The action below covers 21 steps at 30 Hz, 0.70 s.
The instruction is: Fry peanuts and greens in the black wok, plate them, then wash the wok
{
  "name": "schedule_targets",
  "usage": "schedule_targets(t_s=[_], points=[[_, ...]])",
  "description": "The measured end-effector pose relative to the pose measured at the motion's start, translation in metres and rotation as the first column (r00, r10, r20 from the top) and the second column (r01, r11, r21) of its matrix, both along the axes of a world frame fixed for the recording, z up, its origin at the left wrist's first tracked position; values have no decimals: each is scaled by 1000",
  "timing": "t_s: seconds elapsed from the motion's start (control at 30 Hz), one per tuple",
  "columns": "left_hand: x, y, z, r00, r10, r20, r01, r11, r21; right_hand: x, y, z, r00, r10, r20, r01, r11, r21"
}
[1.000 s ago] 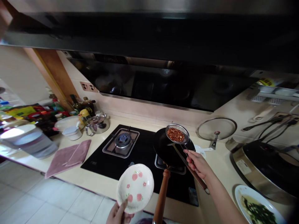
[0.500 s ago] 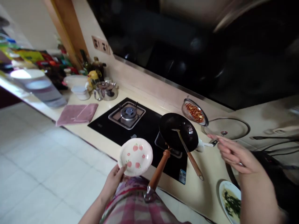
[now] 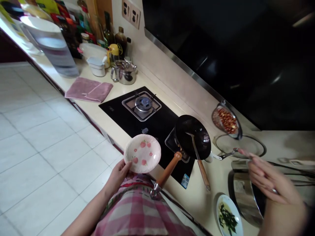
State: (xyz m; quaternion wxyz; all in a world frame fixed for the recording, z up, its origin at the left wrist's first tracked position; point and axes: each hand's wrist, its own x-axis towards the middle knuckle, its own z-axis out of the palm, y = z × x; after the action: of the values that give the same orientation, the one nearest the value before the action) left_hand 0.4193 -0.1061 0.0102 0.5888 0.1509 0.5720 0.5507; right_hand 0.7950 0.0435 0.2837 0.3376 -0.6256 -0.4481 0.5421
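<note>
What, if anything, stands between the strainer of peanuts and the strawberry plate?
The black wok does, with a spatula resting in it: in this view, it lies between the strainer and the strawberry plate in the left hand. The strainer could probably pass over, but its height is unclear.

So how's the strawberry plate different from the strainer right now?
The strawberry plate is pale with printed pink strawberries; the strainer is see-through mesh with a metal rim. The plate shows only its print inside, while the strainer holds reddish-brown pieces. The left hand has the plate; the right hand has the strainer. Both are held above the counter's height.
</note>
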Motion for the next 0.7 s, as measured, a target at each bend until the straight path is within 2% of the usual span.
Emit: schedule_targets(t_s=[0.2, 0.3, 0.4, 0.53, 0.7], points=[[-6, -1, 11, 999, 50, -15, -50, 999, -4, -14, -18, -90, 994, -60, -93, 51, 994, -98], [-10, 1, 19, 998, 55, -19, -56, 998, -37, -15, -24, -123, 992, -79, -95, 67, 990, -124], [-12, 5, 24, 999, 26, -47, -28, 999, -38, -18, -24, -135, 989, -96, -112, 83, 990, -112], [-11, 11, 25, 999, -19, -41, 17, 998, -53, -26, -19, -135, 986, -105, -131, 99, 994, -49], [-8, 16, 20, 998, -49, -36, 47, 998, -44, -40, -7, -142, 987, -98, -130, 91, 994, -56]])
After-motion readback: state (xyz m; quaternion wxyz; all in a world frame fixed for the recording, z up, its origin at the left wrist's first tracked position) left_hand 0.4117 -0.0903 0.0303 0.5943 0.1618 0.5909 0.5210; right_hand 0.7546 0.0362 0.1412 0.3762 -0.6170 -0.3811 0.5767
